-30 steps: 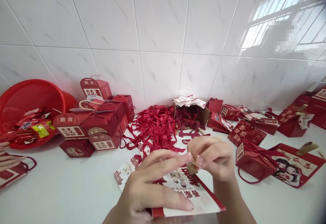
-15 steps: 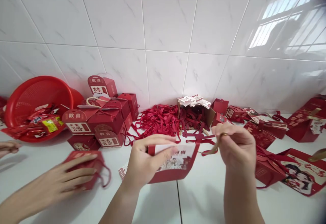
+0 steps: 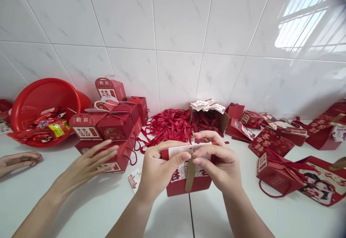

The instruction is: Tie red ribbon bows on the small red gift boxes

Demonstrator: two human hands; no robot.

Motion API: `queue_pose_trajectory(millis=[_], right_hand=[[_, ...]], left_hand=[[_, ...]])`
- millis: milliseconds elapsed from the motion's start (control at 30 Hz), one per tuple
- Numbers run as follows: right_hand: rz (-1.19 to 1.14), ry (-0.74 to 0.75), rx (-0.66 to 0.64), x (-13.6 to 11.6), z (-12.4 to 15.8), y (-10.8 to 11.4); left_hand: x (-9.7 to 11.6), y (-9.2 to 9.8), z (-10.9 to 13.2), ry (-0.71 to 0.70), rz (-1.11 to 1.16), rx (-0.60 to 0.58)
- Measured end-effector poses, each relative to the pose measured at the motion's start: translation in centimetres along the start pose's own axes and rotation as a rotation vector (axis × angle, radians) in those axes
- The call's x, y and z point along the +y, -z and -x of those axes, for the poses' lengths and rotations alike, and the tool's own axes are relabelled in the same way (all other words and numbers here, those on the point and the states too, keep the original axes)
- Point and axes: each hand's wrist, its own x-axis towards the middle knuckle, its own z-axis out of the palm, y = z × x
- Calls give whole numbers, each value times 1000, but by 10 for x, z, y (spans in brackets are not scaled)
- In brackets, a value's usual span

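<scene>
Left hand (image 3: 156, 169) has a grip on the top of a red bag (image 3: 174, 189), and the right hand (image 3: 223, 158) is pinching a gold ribbon (image 3: 190, 176) that hangs down its front. Bag's front and centre over the white table (image 3: 167, 223). Behind it there's a messy pile of red ribbons (image 3: 171, 126), right beside a cardboard box (image 3: 223, 120) with cards (image 3: 207, 105) on top. Off left, stacked red boxes (image 3: 115, 126), a co-worker's open hand (image 3: 86, 166) in front, then a tilted red basket (image 3: 21, 101) of sweets (image 3: 43, 124)

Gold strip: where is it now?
Head view, lower centre: the gold strip runs down the front of the red-and-white box, between the left hand and right hand.
</scene>
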Motion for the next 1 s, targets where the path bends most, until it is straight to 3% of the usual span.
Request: queue_pose_trajectory(millis=[300, 600, 767, 867, 1000], right_hand=[[15, 56, -29, 1, -1, -1], [5, 39, 51, 8, 0, -5], [-143, -102, 100, 11, -1, -6], [-187, -174, 38, 13, -3, -1], [-121, -136, 158, 16, -8, 10]], left_hand=[[4, -6, 2, -85, -43, 36], [2, -11, 5, -153, -91, 99], [-2, -14, 8, -180, -128, 132], [-3, -16, 8, -179, -140, 56], [-10, -13, 0, -103, -323, -46]])
